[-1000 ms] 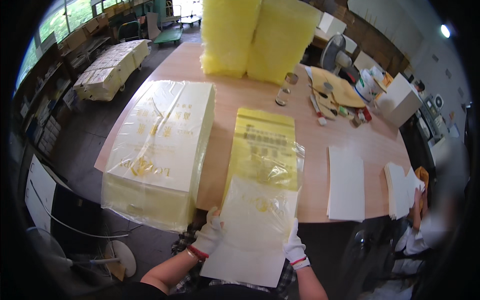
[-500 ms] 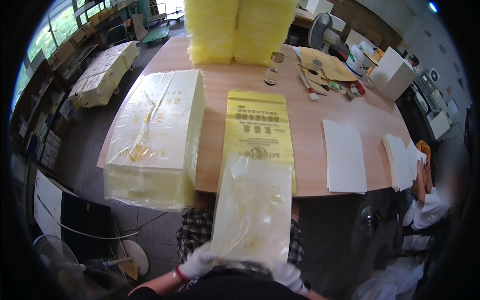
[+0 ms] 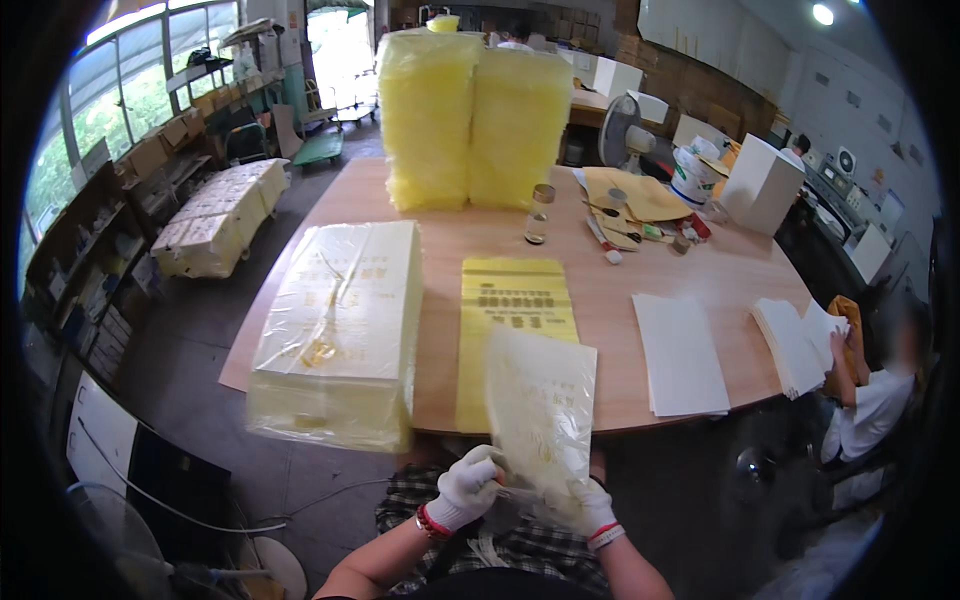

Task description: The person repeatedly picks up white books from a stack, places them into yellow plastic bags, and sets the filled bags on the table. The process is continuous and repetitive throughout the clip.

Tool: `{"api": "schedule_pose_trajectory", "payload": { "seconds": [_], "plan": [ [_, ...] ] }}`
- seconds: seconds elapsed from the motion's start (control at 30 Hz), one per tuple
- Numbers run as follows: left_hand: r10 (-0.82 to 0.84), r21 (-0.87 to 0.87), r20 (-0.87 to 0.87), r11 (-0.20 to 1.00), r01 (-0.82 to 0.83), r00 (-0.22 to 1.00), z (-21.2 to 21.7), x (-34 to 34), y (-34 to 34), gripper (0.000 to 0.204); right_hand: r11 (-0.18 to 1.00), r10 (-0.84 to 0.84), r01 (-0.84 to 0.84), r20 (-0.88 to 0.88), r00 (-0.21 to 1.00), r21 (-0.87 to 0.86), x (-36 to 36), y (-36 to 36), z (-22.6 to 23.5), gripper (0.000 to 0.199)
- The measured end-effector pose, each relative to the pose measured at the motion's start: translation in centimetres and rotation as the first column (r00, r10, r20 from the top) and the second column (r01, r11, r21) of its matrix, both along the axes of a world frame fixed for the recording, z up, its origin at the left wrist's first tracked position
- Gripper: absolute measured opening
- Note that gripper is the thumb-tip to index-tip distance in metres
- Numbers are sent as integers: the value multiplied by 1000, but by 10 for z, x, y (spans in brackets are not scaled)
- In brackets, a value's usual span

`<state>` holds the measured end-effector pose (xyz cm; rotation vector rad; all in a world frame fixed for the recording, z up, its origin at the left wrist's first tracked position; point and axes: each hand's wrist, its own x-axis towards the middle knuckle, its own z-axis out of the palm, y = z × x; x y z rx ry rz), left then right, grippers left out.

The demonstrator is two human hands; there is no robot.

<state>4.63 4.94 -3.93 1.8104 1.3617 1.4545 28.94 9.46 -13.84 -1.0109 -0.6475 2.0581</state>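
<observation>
A clear plastic bag with white printed paper in it is tilted up in front of me, its far end over the table edge. My right hand, in a white glove, grips its near right corner. My left hand, also gloved, has its fingers curled at the near left end, closed on the loose plastic; a small orange-red spot shows at its fingertips. Behind the bag lies a flat yellow printed packet. To the left stands a tall stack of bagged white paper under clear plastic.
Two tall yellow stacks stand at the far side of the table. Near them is a glass jar. White sheets lie on the right. Beyond, a co-worker handles more paper. A floor fan stands lower left.
The bag has tilted up and turned, its near end lifting off my lap. My hands have come forward and closer together. The head view has tipped upward.
</observation>
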Motion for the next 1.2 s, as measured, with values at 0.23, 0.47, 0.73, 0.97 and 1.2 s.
{"api": "schedule_pose_trajectory", "payload": {
  "seconds": [0.23,0.47,0.73,0.97,1.2],
  "plan": [
    [468,343,396,723,-600,790,67,-88,-21,14,984,94,-42,-301,949,176,-157,58,73,34],
    [613,10,574,658,-753,543,-5,-273,-26,12,788,609,-605,-2,793,112,-270,33,89,27],
    [738,-555,609,659,-508,291,-176,-201,-111,8,831,472,-512,212,856,218,-181,22,12,29],
    [34,-270,-113,961,-63,993,-107,-27,40,15,909,393,-414,431,812,-50,-51,12,-46,33],
    [164,-113,-661,943,-313,732,-120,18,162,14,972,224,-232,398,890,-30,-28,6,-36,33]
  ]
}}
